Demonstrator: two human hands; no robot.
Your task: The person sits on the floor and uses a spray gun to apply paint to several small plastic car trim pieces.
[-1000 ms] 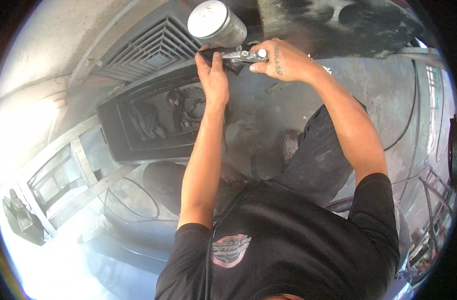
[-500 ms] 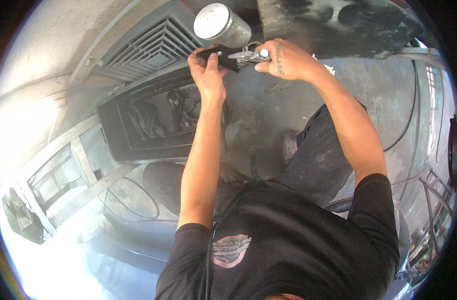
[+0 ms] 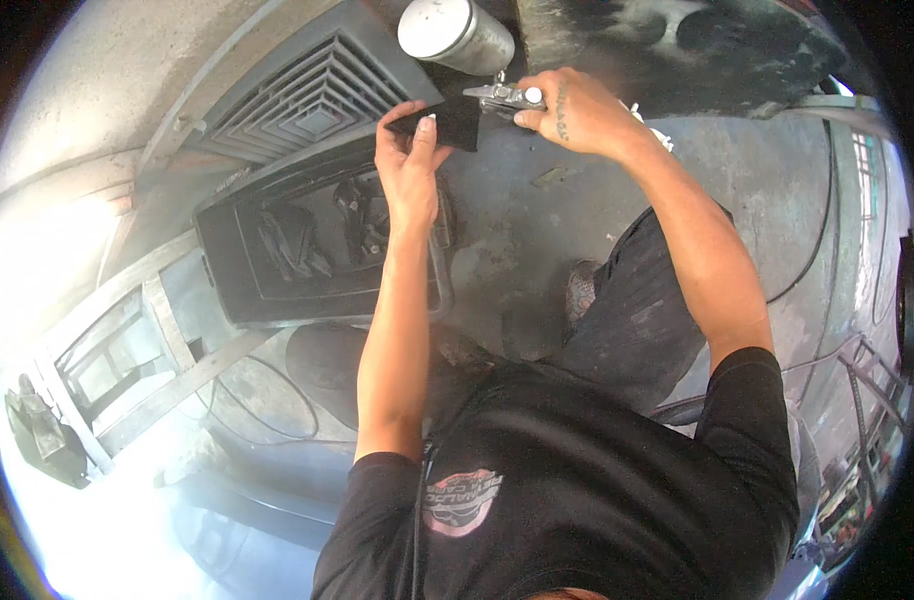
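The right hand (image 3: 575, 110) is wrapped around the metal body of a spray gun (image 3: 502, 95), whose silver cup (image 3: 455, 33) stands up and away from the person at the top of the view; the fingers are closed about the gun near its trigger, though whether the trigger is pressed cannot be told. The left hand (image 3: 409, 160) holds a small dark flat piece (image 3: 447, 122) just in front of the gun, pinched between thumb and fingertips at its lower edge, with the rest of the piece free and touching or very near the gun's front. Below them lie a dark rectangular panel (image 3: 317, 245) and a grey louvred vent grille (image 3: 312, 100) on the concrete floor (image 3: 537, 230), with a light metal frame (image 3: 127, 350) further left. To do this step well, it seems best that the left hand keeps its grip at the very edge of the piece, so that the fingers stay out of the line of the nozzle. The piece should be held steady and square to the gun, not tilted, and the gun kept level so that the cup does not tip. The right wrist looks bent; a straighter wrist would probably give steadier aim. The risk, as I judge it, is spray landing on the left thumb or on the panel below.
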